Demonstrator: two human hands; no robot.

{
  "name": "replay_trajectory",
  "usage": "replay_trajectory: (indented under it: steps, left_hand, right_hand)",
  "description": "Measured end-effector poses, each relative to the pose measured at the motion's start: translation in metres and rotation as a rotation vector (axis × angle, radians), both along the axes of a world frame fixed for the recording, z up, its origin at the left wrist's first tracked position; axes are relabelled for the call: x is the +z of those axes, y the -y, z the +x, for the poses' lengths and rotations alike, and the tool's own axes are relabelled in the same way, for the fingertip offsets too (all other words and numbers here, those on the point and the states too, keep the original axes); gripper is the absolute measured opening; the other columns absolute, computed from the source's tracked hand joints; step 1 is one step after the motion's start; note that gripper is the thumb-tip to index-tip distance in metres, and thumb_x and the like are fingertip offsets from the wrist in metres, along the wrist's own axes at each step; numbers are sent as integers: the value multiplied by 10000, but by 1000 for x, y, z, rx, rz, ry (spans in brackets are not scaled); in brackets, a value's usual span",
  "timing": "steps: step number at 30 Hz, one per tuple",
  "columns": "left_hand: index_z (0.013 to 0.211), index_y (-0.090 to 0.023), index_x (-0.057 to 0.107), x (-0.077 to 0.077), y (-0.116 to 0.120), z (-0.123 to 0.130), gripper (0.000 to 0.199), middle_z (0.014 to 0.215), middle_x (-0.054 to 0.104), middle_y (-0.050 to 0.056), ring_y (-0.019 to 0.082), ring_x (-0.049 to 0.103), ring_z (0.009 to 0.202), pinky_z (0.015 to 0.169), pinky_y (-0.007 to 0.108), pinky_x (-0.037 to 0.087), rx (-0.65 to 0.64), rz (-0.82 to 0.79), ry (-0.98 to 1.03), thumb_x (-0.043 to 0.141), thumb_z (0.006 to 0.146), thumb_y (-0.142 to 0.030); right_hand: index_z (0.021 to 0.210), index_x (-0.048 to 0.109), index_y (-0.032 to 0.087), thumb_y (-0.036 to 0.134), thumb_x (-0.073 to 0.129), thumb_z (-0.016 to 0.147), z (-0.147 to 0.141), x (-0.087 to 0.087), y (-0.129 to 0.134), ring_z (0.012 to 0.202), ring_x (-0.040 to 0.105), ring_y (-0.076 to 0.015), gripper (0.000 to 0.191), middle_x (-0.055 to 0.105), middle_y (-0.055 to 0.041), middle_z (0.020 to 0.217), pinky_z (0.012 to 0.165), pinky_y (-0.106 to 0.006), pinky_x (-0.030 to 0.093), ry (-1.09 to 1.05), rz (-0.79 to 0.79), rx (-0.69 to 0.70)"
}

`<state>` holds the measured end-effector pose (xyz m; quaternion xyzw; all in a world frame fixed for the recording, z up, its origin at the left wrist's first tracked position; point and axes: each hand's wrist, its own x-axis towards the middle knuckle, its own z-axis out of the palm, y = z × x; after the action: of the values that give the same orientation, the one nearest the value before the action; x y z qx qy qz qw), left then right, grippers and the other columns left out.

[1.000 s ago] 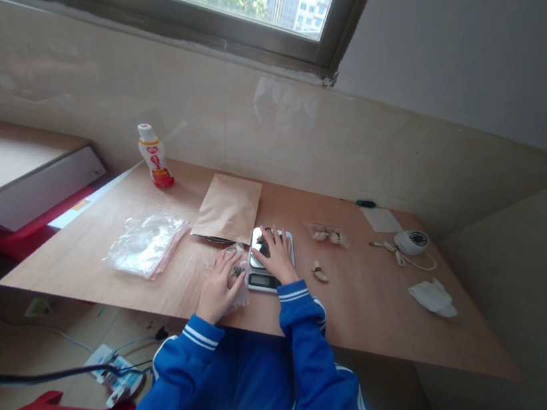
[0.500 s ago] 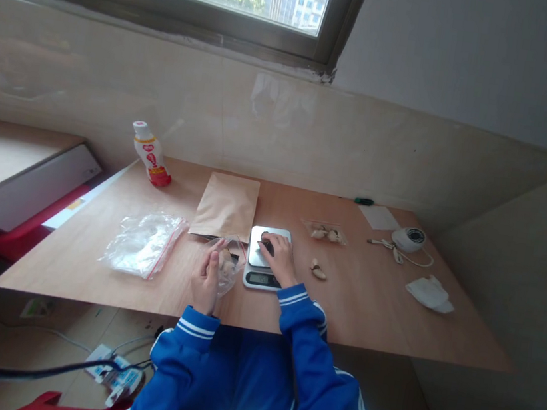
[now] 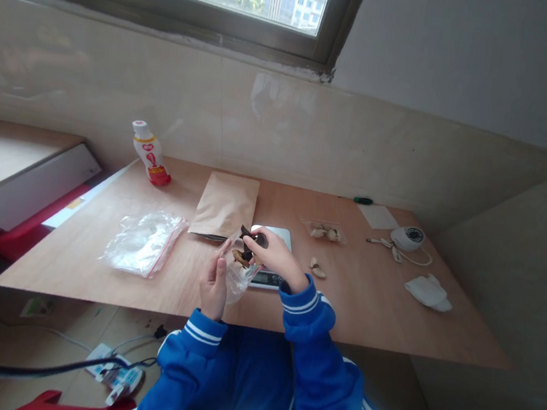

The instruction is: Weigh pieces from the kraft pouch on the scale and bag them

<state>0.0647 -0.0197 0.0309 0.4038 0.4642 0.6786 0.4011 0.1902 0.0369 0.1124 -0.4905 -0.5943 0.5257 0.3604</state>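
I can count two hands at work over one wooden counter (image 3: 365, 311). The left hand (image 3: 214, 284) has its fingers and thumb closed on one small clear bag (image 3: 238, 286), holding it up near the front edge. The right hand (image 3: 274, 253) pinches some dark pieces (image 3: 249, 241) right at the top of that bag. I cannot count them, because they bunch together. A brown piece (image 3: 240, 258) shows just under them.

Behind the right hand sits one scale (image 3: 279, 235), partly covered. On its right lie one flat bag with pale lumps (image 3: 330, 233) and, nearer, a loose pale bit (image 3: 318, 269). Farther right are one round white camera (image 3: 407, 237) with a white cord, one crumpled white tissue (image 3: 428, 292), one sheet of paper (image 3: 377, 216) and one green handle (image 3: 363, 201).

On the left there is one bottle (image 3: 151, 155). It has a red heart on it, but its words are too small for me to read. The numbers on the scale are too dim to read.

The bottle is curvy, white and red. The brown paper bag (image 3: 226, 205) is flat and smooth. The heap of clear plastic (image 3: 142, 241) is shiny and wrinkly, with a red stripe.
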Motion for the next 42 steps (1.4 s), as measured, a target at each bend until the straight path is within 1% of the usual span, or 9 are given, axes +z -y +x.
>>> replay_trajectory:
  steps: [6, 9, 19, 25, 28, 32, 35, 39, 42]
  left_hand:
    - [1284, -232, 569, 0, 0, 13, 477, 1363, 554, 91, 250, 500, 1275, 1064, 406, 424, -24, -3, 56, 455, 908, -502]
    - [1276, -224, 577, 2, -1, 17, 479, 1343, 571, 97, 254, 514, 1261, 1061, 404, 429, -12, -5, 93, 471, 901, -503]
    - [1266, -218, 579, -1, 0, 25, 471, 1320, 589, 105, 243, 535, 1240, 1042, 398, 444, 25, 9, 220, 457, 910, -501]
    - [1282, -178, 554, 2, 2, 22, 507, 1321, 584, 124, 243, 527, 1247, 1059, 396, 423, 62, 53, 200, 409, 926, -508]
    - [1291, -181, 543, 4, 2, 19, 522, 1381, 529, 127, 250, 505, 1270, 1043, 395, 438, 87, 58, 164, 371, 934, -519]
    - [1310, -176, 523, 13, 0, 18, 522, 1401, 507, 132, 245, 493, 1281, 1067, 397, 410, 143, 84, 133, 347, 945, -504]
    - [1352, -193, 478, 24, 0, 23, 528, 1396, 512, 120, 229, 476, 1295, 1093, 386, 374, 119, 105, 65, 321, 952, -500]
    - [1373, -214, 456, 36, 7, 25, 545, 1441, 465, 87, 215, 429, 1332, 1113, 360, 339, -46, 156, 0, 226, 968, -497]
    - [1370, -229, 455, 39, 10, 17, 514, 1450, 448, 80, 222, 411, 1340, 1130, 380, 306, -13, 161, -110, 284, 961, -488]
  right_hand:
    - [729, 582, 217, 337, 654, 791, -7, 4, 1, 360, 547, -124, 153, 586, 49, 503, 315, -213, 413, 189, -7, 181]
    - [833, 613, 214, 353, 638, 806, -7, 9, 6, 356, 532, -128, 143, 599, 43, 527, 375, -247, 433, 253, 19, 125]
    - [1175, 565, 234, 189, 530, 847, -4, 17, 31, 877, 683, -196, 333, 705, -32, 916, 791, -331, 531, 247, 177, -183]
    - [1230, 558, 243, 310, 528, 888, -5, 21, 45, 1187, 577, -201, 350, 633, -56, 1240, 1006, -370, 469, 19, 253, -32]
    - [1192, 585, 243, 343, 443, 939, 0, 24, 57, 1246, 524, -195, 307, 600, -54, 1283, 1076, -388, 406, -1, 355, -89]
    - [1335, 448, 237, 448, 627, 816, -2, 3, 76, 1369, 358, -268, 588, 438, -106, 1430, 1116, -466, 340, 152, 378, -258]
    - [1425, 280, 226, 462, 692, 752, -10, -21, 84, 1324, 421, -293, 824, 375, -161, 1467, 1033, -469, 439, 108, 260, -321]
    - [1375, 330, 211, 450, 559, 868, -10, -28, 83, 1252, 514, -257, 605, 482, -166, 1393, 992, -431, 483, -90, 242, -421]
    - [1308, 387, 211, 459, 490, 913, -1, -17, 83, 1264, 510, -235, 478, 522, -149, 1370, 1032, -429, 455, -210, 265, -420]
